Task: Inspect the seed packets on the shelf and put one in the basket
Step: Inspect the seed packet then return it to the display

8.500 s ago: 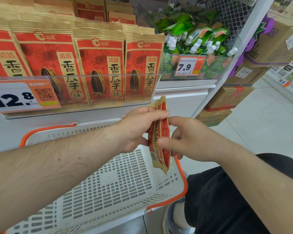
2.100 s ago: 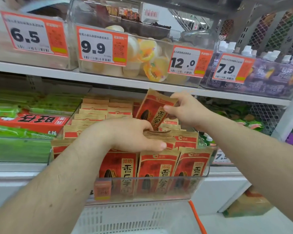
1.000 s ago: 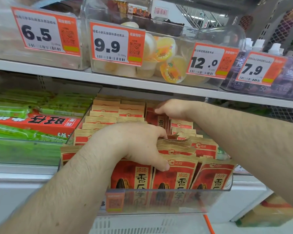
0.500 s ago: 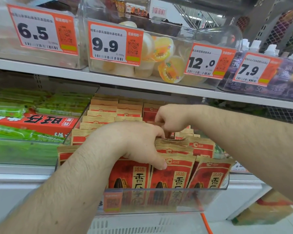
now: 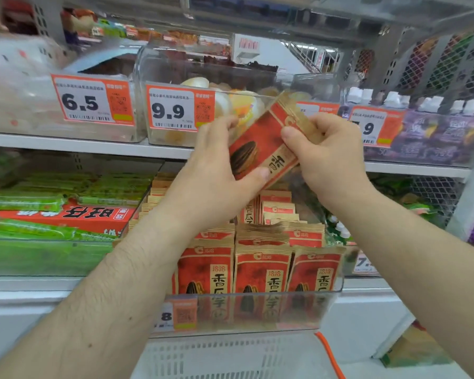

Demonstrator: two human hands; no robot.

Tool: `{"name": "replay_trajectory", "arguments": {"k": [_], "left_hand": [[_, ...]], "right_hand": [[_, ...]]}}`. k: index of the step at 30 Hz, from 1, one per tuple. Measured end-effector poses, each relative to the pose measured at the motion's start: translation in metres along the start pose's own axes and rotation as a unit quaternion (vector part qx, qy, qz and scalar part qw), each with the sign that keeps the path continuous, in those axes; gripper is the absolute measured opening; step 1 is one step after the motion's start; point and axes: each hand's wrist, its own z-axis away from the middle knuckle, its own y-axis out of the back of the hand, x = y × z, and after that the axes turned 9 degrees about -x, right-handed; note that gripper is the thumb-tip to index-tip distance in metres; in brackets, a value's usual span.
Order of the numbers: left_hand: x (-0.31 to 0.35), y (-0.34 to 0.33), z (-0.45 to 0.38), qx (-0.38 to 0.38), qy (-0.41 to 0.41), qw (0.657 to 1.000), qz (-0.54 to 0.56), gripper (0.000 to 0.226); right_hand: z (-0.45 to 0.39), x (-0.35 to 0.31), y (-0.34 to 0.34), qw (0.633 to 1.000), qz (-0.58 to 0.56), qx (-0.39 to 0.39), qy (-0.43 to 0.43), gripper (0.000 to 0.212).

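Both forearms reached up and forward from the lower corners of the view, converging near centre. The left hand (image 5: 211, 170) gripped the seed packet (image 5: 260, 149) at its lower end, thumb pressed across the front near the printed seed, fingers curled behind the left edge. The right hand (image 5: 329, 151) pinched the packet's upper right part, thumb on the front by the tan top seal, fingers wrapped behind.

The packet was held in the air, clear of the others, in front of the upper shelf (image 5: 93, 144) edge and above the clear bin (image 5: 257, 310) of matching packets. Its long axis ran tilted, top seal toward 1 o'clock, bottom toward 7 o'clock; the red printed face was turned to the camera.

Rows of like packets (image 5: 262, 272) stood upright in the bin at 6 o'clock. The white basket (image 5: 230, 356) with an orange rim sat below the bin, at the bottom edge. Price tags reading 6.5 (image 5: 92, 101) and 9.9 (image 5: 177, 110) hung at 10 and 11 o'clock.
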Motion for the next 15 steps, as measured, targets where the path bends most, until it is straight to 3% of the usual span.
{"name": "replay_trajectory", "arguments": {"k": [3, 6, 7, 9, 12, 14, 15], "left_hand": [[0.017, 0.009, 0.007, 0.024, 0.010, 0.999, 0.047, 0.059], [0.022, 0.012, 0.023, 0.003, 0.047, 0.996, 0.078, 0.030], [0.023, 0.011, 0.031, -0.009, 0.067, 0.991, 0.116, 0.022], [0.024, 0.004, 0.052, -0.013, 0.130, 0.963, 0.236, 0.028], [0.024, -0.013, 0.081, -0.031, 0.225, 0.885, 0.406, 0.030], [0.016, -0.022, 0.094, -0.054, 0.255, 0.858, 0.442, 0.029], [0.011, -0.024, 0.099, -0.066, 0.266, 0.862, 0.426, 0.028]], "right_hand": [[0.008, -0.024, 0.006, 0.979, -0.190, -0.017, -0.071, 0.017], [0.026, -0.030, 0.007, 0.957, -0.245, -0.089, -0.124, 0.017], [0.034, -0.030, 0.006, 0.954, -0.243, -0.116, -0.134, 0.017], [0.055, -0.029, 0.003, 0.951, -0.215, -0.166, -0.147, 0.015], [0.085, -0.025, -0.003, 0.953, -0.159, -0.207, -0.156, 0.014], [0.100, -0.018, -0.005, 0.954, -0.129, -0.216, -0.166, 0.012], [0.107, -0.015, -0.006, 0.951, -0.124, -0.221, -0.178, 0.012]]}}
